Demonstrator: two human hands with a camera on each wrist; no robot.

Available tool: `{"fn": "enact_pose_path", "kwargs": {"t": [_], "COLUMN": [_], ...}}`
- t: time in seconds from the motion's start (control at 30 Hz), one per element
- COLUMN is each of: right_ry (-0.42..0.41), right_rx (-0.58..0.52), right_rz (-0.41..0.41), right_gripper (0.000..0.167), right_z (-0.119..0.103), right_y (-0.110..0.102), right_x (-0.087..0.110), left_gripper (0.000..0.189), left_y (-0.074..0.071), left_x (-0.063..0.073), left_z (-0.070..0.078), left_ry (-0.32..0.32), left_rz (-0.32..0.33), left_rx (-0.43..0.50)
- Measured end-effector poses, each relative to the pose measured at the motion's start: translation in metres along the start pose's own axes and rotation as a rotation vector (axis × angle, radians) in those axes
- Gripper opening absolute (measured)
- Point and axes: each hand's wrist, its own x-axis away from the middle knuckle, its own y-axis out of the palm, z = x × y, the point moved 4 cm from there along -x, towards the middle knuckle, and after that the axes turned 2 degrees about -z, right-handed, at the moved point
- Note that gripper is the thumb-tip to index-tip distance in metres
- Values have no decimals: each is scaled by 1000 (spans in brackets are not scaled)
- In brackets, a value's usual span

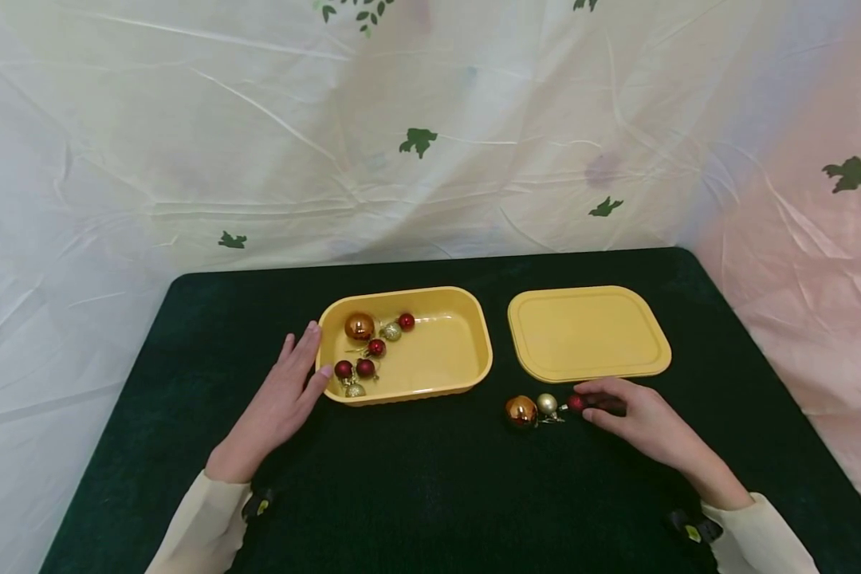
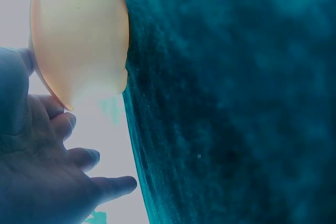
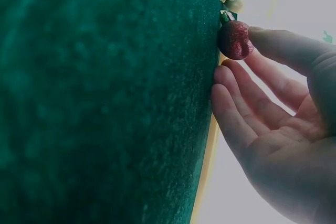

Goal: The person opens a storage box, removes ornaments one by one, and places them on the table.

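Note:
My left hand (image 1: pixel 283 399) rests at the left end of a yellow plastic box (image 1: pixel 438 343), fingers extended, thumb and fingertips against its wall (image 2: pixel 79 35). Inside the box, toward the left, lie several small Christmas baubles: a large copper one (image 1: pixel 359 327), dark red ones (image 1: pixel 365 367) and pale gold ones (image 1: pixel 391 332). Below the yellow lid, my right hand (image 1: pixel 638 418) pinches a glittery red bauble (image 3: pixel 235 40) between thumb and index finger, low over the cloth. Left of it sit a pale gold bauble (image 1: pixel 547 403) and a large copper bauble (image 1: pixel 521 412).
The flat yellow lid (image 1: pixel 588 331) lies right of the box, just beyond my right hand. A dark green cloth (image 1: pixel 416 486) covers the table. Pale fabric (image 1: pixel 473 175) with green leaf prints hangs behind the table's far edge.

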Motion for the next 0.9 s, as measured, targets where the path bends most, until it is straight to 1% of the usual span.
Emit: {"fn": "enact_pose_path", "kwargs": {"t": [0.2,0.37,0.67,0.9], "right_ry": [-6,-10,-55,-47], "right_rx": [9,-2,11,21], "right_rz": [14,-1,-29,-22], "right_gripper": [34,34,34,33], "right_z": [-1,-2,-4,-5], "right_y": [1,2,1,4], "right_x": [-1,-5,-8,-9], "left_gripper": [72,72,73,73], "left_y": [0,0,0,0], "left_x": [1,1,0,0], "left_z": [-1,-1,-1,-1], "left_ry": [4,1,0,-1], "left_rz": [-2,-3,-5,-7], "left_rx": [9,9,17,18]}}
